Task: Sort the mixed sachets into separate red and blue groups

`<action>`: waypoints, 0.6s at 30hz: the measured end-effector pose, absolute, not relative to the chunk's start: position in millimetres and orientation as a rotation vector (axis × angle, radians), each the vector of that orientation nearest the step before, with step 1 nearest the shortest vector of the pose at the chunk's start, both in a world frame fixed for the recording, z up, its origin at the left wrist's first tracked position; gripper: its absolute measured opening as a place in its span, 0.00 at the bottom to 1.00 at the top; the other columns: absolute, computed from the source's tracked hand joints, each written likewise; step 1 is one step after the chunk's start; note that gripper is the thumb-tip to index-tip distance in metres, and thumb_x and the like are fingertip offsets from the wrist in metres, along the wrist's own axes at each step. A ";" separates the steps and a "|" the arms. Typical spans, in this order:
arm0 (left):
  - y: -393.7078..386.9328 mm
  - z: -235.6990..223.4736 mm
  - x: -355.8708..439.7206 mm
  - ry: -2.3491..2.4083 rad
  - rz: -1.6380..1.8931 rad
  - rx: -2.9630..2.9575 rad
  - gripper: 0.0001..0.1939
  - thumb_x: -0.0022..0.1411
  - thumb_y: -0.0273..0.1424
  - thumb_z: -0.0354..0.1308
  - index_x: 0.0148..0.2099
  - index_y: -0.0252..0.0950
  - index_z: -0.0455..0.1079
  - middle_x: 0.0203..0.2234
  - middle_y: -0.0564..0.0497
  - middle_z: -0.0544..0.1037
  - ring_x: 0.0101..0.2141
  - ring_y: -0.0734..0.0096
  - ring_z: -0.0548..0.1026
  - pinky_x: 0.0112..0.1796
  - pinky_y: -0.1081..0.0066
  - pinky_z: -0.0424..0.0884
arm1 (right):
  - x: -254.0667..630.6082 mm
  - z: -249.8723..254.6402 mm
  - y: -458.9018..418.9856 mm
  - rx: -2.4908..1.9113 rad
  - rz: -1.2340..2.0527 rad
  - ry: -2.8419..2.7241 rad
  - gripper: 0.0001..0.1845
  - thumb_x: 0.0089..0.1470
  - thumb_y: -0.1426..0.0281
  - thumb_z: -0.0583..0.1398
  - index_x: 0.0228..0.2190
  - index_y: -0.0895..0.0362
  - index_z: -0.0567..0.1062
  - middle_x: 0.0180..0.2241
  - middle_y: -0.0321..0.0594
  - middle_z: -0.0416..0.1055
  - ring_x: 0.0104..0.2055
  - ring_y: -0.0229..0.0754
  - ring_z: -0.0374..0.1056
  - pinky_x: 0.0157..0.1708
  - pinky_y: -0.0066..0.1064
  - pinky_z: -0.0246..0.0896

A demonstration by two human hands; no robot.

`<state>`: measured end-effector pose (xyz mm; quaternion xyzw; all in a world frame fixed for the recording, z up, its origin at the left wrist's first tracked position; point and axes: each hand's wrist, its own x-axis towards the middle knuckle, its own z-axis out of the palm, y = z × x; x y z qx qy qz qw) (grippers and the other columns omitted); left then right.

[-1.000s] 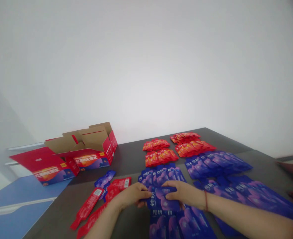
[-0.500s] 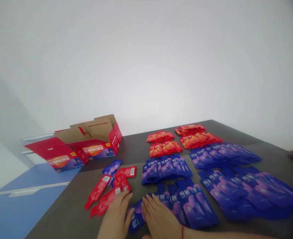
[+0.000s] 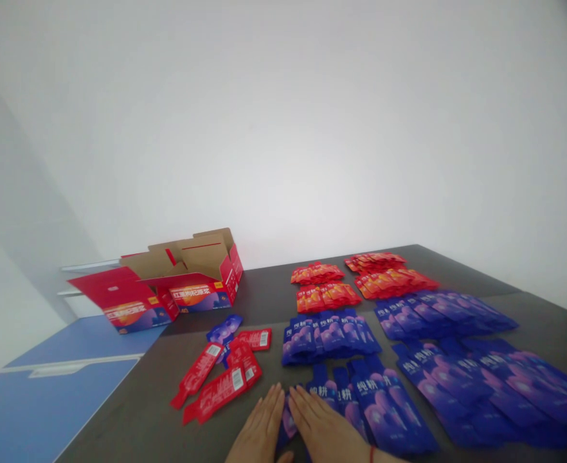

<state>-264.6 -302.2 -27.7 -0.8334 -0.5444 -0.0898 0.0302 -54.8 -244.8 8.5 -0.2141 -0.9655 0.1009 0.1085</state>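
Note:
My left hand (image 3: 260,426) lies with its fingers stretched out against the left side of a purple sachet (image 3: 288,423). On the other side my right hand (image 3: 321,426) rests flat, its fingertips over that sachet and the palm beside the near row of purple sachets (image 3: 380,405). Between the two hands only a strip of the sachet shows; the rest is covered. Left of my left hand are several loose red sachets (image 3: 223,389), turned barcode side up, with purple sachets (image 3: 224,329) partly under them.
An open red carton (image 3: 201,296) stands at the table's (image 3: 264,289) back left. Fanned orange-red sachets (image 3: 326,296) lie farther back, and more purple sachets (image 3: 495,386) spread at the right. A blue cabinet (image 3: 71,399) is beside the table. A dark shape shows at the right edge.
My left hand has moved right, away from the red sachets, and closer to my right hand. The purple sachet between them looks more upright and more covered. The view has shifted slightly.

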 end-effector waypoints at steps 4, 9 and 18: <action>-306.5 -17.4 -259.1 -1.652 -0.333 -2.455 0.40 0.49 0.22 0.52 0.65 0.39 0.47 0.59 0.45 0.61 0.56 0.60 0.64 0.53 0.60 0.66 | -57.6 12.3 -248.1 -0.688 0.327 -2.894 0.31 0.59 0.65 0.49 0.59 0.72 0.55 0.61 0.57 0.49 0.63 0.52 0.46 0.60 0.42 0.48; -308.7 -12.1 -256.5 -1.591 -0.286 -2.434 0.40 0.41 0.19 0.47 0.60 0.36 0.58 0.56 0.46 0.67 0.53 0.65 0.68 0.52 0.67 0.67 | -60.0 24.0 -249.7 -0.733 0.427 -2.898 0.43 0.54 0.52 0.53 0.58 0.74 0.56 0.60 0.61 0.50 0.62 0.57 0.47 0.61 0.44 0.44; -305.4 -2.1 -264.9 -1.576 -0.344 -2.409 0.33 0.46 0.21 0.49 0.57 0.37 0.63 0.52 0.47 0.71 0.50 0.65 0.71 0.50 0.70 0.68 | -72.0 18.8 -247.6 -0.845 0.278 -2.775 0.30 0.56 0.64 0.53 0.54 0.72 0.63 0.56 0.61 0.59 0.59 0.56 0.56 0.58 0.46 0.48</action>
